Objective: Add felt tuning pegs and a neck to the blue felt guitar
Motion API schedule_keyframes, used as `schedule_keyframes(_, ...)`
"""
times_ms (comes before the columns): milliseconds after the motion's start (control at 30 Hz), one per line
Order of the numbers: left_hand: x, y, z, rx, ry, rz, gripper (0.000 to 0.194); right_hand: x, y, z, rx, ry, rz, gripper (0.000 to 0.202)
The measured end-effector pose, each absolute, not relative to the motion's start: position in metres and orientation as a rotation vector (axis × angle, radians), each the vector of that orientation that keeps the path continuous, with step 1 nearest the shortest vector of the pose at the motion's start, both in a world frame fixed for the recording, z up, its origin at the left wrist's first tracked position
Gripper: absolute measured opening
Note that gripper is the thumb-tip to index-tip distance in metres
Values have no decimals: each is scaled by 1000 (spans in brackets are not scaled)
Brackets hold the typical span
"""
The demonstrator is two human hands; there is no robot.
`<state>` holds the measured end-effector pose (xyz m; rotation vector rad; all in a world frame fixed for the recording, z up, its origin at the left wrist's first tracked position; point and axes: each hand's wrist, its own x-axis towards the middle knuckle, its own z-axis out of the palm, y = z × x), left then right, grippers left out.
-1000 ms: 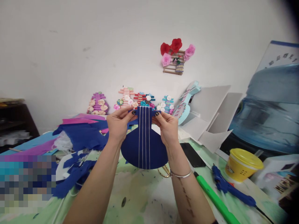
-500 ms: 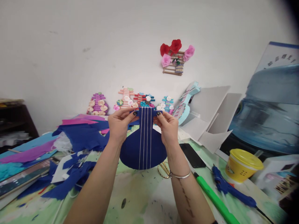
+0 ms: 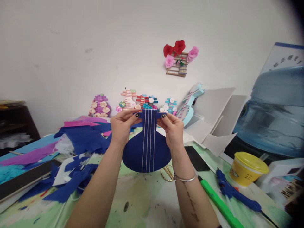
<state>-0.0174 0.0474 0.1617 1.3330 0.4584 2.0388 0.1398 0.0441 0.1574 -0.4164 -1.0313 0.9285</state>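
Looks pretty far along tbh, with strings down the blue lute, held up over the surface, pinched at both ends of the crosspiece by left fingers and right fingers, but minus the flowers seen on the lutes behind.

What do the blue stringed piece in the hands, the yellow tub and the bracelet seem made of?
Blue stringed piece: perhaps felt or foam sheet, matte; its face is even and shineless, texture too fine to tell.
Yellow tub: likely plastic, smooth; its rounded wall looks moulded.
Bracelet: apparently polished metal, silvery with bright highlights.
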Motion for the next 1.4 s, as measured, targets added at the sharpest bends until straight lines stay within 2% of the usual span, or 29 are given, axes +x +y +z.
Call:
schedule_keyframes(800, -17, 49, 159, 1406, 521, 2023, 24, 140, 48, 154, -419, -1057, 888, 17)
schedule_keyframes(867, -16, 48, 160, 1410, 524, 1980, 35, 139, 49, 154, -420, -1048, 894, 18)
schedule_keyframes(967, -18, 50, 159, 1433, 614, 1834, 64, 141, 51, 153, -464, -1058, 895, 22)
schedule_keyframes(1000, -20, 51, 158, 1463, 674, 1750, 68, 143, 52, 153, -489, -1063, 877, 24)
schedule_keyframes(1067, -26, 54, 154, 1560, 797, 1545, 60, 151, 54, 154, -531, -1061, 786, 28)
schedule_keyframes(1200, -37, 58, 147, 1690, 907, 1310, 29, 178, 52, 159, -557, -992, 516, 22)
schedule_keyframes(1400, -54, 52, 148, 1576, 997, 1428, 29, 216, 3, 152, -671, -998, 249, 9)
